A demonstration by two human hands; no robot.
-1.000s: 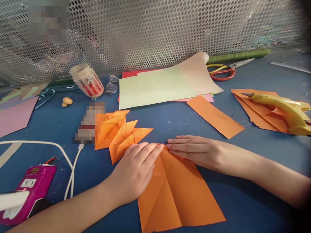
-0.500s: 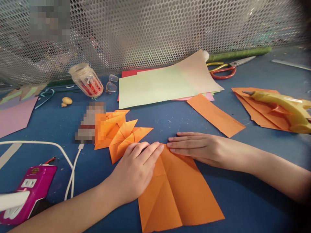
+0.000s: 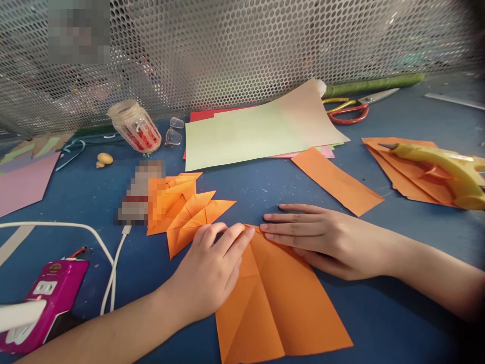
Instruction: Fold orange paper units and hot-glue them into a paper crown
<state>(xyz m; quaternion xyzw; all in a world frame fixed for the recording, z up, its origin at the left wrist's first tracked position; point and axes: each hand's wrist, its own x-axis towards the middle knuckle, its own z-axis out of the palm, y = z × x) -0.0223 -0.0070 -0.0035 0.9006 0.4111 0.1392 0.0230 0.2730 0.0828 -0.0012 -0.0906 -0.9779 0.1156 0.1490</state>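
A creased sheet of orange paper lies in front of me on the blue table. My left hand is closed at its upper left edge, fingers bent and together, fingertips on the paper near the top point; its thumb is hidden. Across the upper right edge rests my right hand, open, its fingers stretched out with their tips near the same point. Just beyond my left hand sit folded orange paper pieces with pointed tips, partly overlapping each other.
An orange paper strip lies beyond my right hand. A yellow glue gun rests on orange sheets at right. Scissors, pale green paper, a glass jar and glasses line the back. A purple power strip with white cables is at left.
My right hand has spread its fingers slightly, and its thumb side has come lower toward me. My left hand and the orange sheet have hardly moved.
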